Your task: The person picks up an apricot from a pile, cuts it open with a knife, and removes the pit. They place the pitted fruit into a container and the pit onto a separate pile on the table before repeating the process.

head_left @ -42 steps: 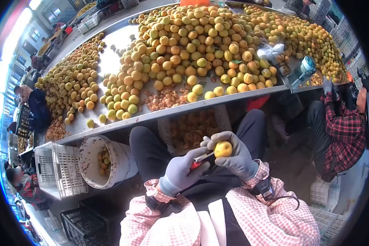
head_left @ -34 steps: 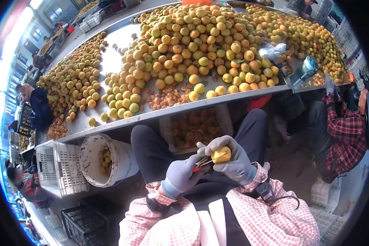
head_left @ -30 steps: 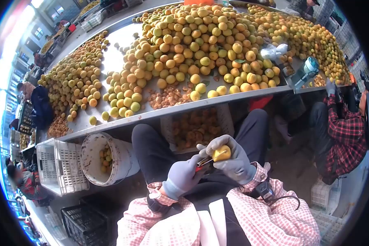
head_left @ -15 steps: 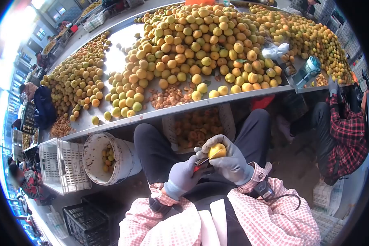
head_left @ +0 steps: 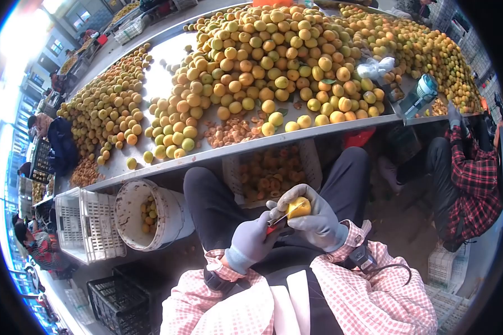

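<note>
My left hand [head_left: 250, 240], in a grey glove, is closed around a small knife [head_left: 274, 226] with a red handle. Its thin blade reaches up to the yellow apricot [head_left: 299, 207] and lies against the side of the fruit. Gripping that apricot is my right hand [head_left: 321, 222], also gloved, with thumb and fingers wrapped round it. Both hands meet above my lap. Beyond them, between my knees, a crate [head_left: 314, 162] of apricot pieces stands under the table edge.
A metal table [head_left: 207, 159] bears heaped apricots [head_left: 262, 61] and a pile of orange scraps [head_left: 235, 133]. A white bucket [head_left: 176, 218] with fruit and a white crate [head_left: 89, 223] stand at left. A person in a checked shirt [head_left: 475, 178] sits at right, near a bottle [head_left: 422, 94].
The apricot has turned slightly in my right hand, and the knife blade now shows more steeply along its side. Both hands stay in nearly the same place.
</note>
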`<state>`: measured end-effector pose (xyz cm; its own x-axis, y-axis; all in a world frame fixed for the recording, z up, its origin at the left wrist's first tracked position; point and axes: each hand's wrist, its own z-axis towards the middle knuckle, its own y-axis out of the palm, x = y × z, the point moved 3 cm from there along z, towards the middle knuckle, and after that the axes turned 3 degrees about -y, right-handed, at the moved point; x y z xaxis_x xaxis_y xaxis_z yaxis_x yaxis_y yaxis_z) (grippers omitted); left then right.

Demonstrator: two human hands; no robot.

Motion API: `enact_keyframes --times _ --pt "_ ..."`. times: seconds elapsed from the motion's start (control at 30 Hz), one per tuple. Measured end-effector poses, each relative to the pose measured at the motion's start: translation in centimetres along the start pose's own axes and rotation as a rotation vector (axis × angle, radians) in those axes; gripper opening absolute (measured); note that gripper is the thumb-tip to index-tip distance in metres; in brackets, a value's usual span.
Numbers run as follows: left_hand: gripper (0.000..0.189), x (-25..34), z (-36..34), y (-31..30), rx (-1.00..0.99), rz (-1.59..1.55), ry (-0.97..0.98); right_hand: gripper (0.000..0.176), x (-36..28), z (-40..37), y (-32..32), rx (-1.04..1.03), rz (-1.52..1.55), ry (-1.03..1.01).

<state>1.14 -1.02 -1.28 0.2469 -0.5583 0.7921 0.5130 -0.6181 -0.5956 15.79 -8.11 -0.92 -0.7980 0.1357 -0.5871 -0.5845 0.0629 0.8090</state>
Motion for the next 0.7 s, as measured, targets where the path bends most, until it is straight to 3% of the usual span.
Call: enact_keyframes --times 0.2,0.27,0.43,0.5,0.53,0.57,0.67,0.7 --pt "0.044 -1.3 -0.1 0.9 -0.090 0.066 -0.034 0.039 -0.2 0.2 -0.5 -0.003 -0.067 0.001" --pt "0.044 -1.1 0.3 1.2 -0.093 0.026 0.023 0.039 -0.5 0.5 -0.3 -0.167 -0.302 -0.090" --pt "0.037 -1.9 1.8 1.4 -0.022 0.048 0.092 0.046 -0.7 1.0 0.8 -0.021 -0.173 -0.046" --pt "0.032 -0.9 2.8 0.3 0.016 0.047 -0.050 0.044 -1.2 1.5 0.6 0.116 -0.406 -0.140" --pt "0.028 -0.5 3.0 0.0 0.003 0.065 -0.082 0.049 -1.2 1.8 -0.6 0.047 -0.601 -0.167" --pt "0.028 -0.3 3.1 0.0 0.007 0.065 -0.078 0.049 -1.3 1.7 -0.6 0.044 -0.605 -0.170" --pt "0.025 0.2 3.0 0.3 -0.009 -0.028 -0.079 0.052 -1.1 1.8 0.2 0.015 0.033 -0.129" --pt "0.025 0.3 2.8 0.3 -0.012 -0.030 -0.084 0.052 -0.7 1.8 0.4 0.019 0.035 -0.126"
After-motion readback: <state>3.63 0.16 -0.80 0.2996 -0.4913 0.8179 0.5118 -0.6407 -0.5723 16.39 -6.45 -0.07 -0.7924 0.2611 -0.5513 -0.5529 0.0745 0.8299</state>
